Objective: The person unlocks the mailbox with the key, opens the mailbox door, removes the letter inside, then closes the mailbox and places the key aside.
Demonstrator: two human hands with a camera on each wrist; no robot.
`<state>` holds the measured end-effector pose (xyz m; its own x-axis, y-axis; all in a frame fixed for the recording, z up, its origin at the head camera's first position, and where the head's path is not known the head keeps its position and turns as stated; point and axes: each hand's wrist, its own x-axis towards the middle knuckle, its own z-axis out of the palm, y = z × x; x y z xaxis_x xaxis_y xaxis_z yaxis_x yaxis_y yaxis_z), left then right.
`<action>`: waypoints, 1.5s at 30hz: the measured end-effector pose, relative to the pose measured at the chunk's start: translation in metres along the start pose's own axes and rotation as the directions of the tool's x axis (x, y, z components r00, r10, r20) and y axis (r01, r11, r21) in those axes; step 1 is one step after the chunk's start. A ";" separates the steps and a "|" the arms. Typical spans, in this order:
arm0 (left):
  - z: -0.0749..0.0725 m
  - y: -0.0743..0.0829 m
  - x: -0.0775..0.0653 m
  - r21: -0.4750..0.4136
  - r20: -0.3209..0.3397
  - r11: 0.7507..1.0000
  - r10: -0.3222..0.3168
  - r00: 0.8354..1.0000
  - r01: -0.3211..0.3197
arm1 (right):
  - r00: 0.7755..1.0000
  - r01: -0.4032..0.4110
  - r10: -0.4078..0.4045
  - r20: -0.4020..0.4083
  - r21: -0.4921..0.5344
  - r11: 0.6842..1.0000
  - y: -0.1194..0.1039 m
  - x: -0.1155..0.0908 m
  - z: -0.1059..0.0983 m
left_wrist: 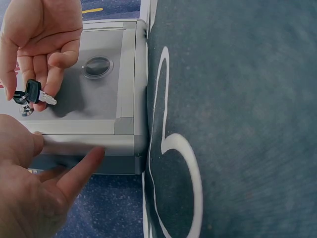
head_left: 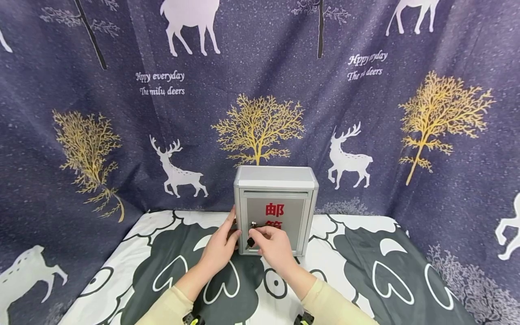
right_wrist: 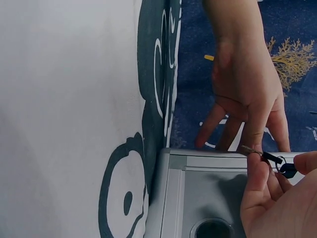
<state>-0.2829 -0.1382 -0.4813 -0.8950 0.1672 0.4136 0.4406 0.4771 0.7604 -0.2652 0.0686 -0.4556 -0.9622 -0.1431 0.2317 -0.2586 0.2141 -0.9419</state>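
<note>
Mailbox (head_left: 295,219), boxy, smooth grey metal, black-headed keys (left_wrist: 33,91)

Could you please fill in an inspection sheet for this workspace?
Surface: black-and-white patterned cloth.
Job's things: a silver-grey box with red characters stands upright on the cloth; black-headed keys are at its front lock; whether one is inserted, I cannot tell.
Clutter: nothing seen.
Hands: left hand touches the box's left side; right hand pinches the keys.
Cables: nothing seen.
Surroundings: dark blue backdrop printed with deer and trees.
</note>
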 end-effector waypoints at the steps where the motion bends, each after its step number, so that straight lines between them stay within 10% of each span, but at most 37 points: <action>1: 0.000 0.000 0.000 -0.001 0.000 1.000 0.000 1.000 0.000 | 1.000 -0.002 0.002 -0.001 0.008 1.000 0.000 0.000 0.000; 30: -0.003 0.001 -0.001 -0.008 0.011 1.000 -0.022 1.000 0.022 | 0.979 -0.178 0.127 0.161 0.354 0.918 0.000 0.001 -0.008; 45: -0.001 -0.004 0.000 0.068 -0.016 0.998 0.018 1.000 -0.016 | 0.963 -0.228 0.155 0.223 0.352 0.908 -0.005 -0.011 -0.016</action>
<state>-0.2841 -0.1412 -0.4833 -0.8859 0.1618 0.4348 0.4494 0.5321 0.7176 -0.2549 0.0842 -0.4494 -0.9473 -0.3196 0.0229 0.0142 -0.1132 -0.9935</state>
